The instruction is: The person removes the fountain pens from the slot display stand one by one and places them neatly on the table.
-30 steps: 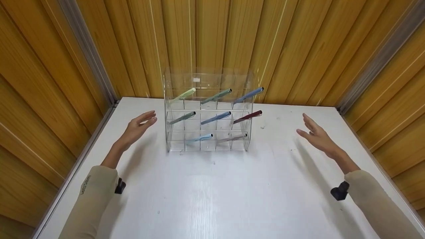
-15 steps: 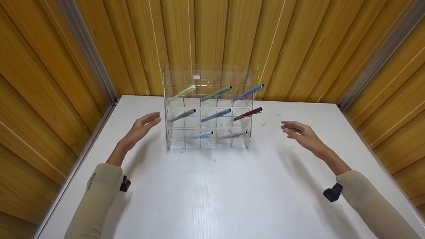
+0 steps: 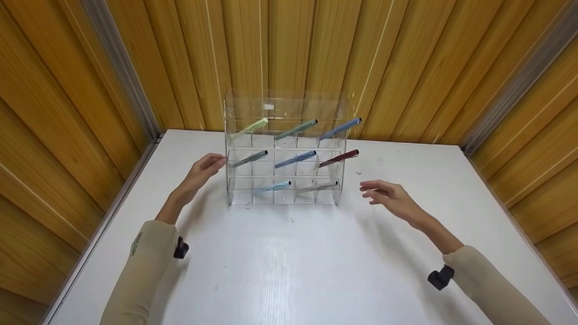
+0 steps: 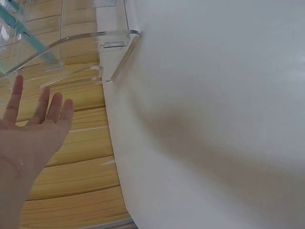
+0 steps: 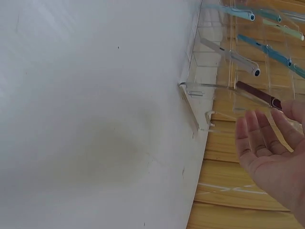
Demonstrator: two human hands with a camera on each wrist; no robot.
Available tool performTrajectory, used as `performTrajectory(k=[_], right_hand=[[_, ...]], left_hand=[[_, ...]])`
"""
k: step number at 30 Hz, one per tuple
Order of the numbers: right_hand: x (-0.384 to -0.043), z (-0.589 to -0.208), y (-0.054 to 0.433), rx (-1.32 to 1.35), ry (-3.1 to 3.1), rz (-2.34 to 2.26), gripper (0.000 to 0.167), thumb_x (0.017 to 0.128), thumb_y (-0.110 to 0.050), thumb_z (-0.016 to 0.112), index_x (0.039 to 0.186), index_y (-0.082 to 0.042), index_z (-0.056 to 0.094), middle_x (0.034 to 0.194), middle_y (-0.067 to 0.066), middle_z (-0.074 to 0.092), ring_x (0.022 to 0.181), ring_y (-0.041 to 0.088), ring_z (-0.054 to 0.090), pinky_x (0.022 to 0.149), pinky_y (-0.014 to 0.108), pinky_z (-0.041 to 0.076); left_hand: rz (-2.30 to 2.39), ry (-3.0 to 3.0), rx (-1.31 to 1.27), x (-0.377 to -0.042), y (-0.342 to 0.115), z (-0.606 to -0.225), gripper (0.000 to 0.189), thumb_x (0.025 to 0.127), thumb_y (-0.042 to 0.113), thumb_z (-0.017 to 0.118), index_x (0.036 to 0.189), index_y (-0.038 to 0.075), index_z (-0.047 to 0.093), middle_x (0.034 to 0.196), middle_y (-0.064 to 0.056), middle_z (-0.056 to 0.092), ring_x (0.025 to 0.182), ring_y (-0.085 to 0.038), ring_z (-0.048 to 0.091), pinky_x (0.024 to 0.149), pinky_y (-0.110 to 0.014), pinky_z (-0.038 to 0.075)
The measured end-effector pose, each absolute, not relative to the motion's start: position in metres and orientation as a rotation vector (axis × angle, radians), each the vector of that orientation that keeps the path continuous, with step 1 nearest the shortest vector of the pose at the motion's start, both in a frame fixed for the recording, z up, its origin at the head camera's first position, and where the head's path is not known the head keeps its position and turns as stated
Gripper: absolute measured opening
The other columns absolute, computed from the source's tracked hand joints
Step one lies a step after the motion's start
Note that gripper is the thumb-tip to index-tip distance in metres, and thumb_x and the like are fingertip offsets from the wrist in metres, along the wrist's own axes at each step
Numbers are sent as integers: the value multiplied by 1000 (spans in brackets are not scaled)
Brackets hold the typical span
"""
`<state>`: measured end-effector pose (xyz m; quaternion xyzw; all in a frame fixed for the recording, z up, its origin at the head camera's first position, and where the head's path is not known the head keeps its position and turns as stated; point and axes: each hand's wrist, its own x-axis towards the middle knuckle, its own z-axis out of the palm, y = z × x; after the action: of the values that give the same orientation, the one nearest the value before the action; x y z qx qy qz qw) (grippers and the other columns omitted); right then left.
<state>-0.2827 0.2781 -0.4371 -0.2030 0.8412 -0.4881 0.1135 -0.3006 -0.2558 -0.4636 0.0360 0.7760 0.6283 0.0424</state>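
Observation:
A clear acrylic pen rack (image 3: 283, 176) stands at the back of the white table, with several pens tilted in its compartments. Its top row bears a light green pen (image 3: 250, 127), a green pen (image 3: 295, 129) and a blue pen (image 3: 341, 128). Below are a dark green pen (image 3: 249, 158), another blue pen (image 3: 295, 159) and a dark red pen (image 3: 338, 158). A light blue pen (image 3: 273, 186) and a greyish pen (image 3: 318, 187) lean lowest. My left hand (image 3: 198, 176) has its fingertips at the rack's left side; contact is unclear. My right hand (image 3: 395, 201), loosely bent and holding nothing, hovers right of the rack.
The white table (image 3: 280, 262) extends in front of the rack. Yellow wood-look panels (image 3: 289, 49) rise behind it and on both sides, with grey metal posts (image 3: 122, 67) at the corners. Small dark cameras (image 3: 440, 277) sit at both wrists.
My left hand has moved right, up to the rack's left side. My right hand has come left and nearer the front, its fingers bending a little. The rack and pens have stayed put.

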Motion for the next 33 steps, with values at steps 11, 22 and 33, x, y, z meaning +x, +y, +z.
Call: performTrajectory(k=[11,22,33], right_hand=[[-283,-457,249,-594,2389,-1505,46,111,-21,55,151,2,51,152,28,52,123,24,67,96,22,58],[-289,-464,229,-573,2343,-1621,52,111,-21,55,154,5,44,156,27,48,117,11,70,99,30,59],[-298,-473,206,-560,2276,-1687,53,109,-15,58,155,6,42,152,30,49,109,5,72,96,30,61]], left_hand=[[2183,2149,59,-312,-249,-481,35,109,27,59,138,11,48,152,-21,43,149,-32,41,128,-47,31],[2438,1986,47,-317,-234,-494,42,110,22,54,150,13,43,163,-23,35,154,-39,34,130,-50,27],[2298,2094,-4,-321,-225,-492,66,111,38,52,168,22,21,167,-14,39,160,-28,28,133,-52,10]])
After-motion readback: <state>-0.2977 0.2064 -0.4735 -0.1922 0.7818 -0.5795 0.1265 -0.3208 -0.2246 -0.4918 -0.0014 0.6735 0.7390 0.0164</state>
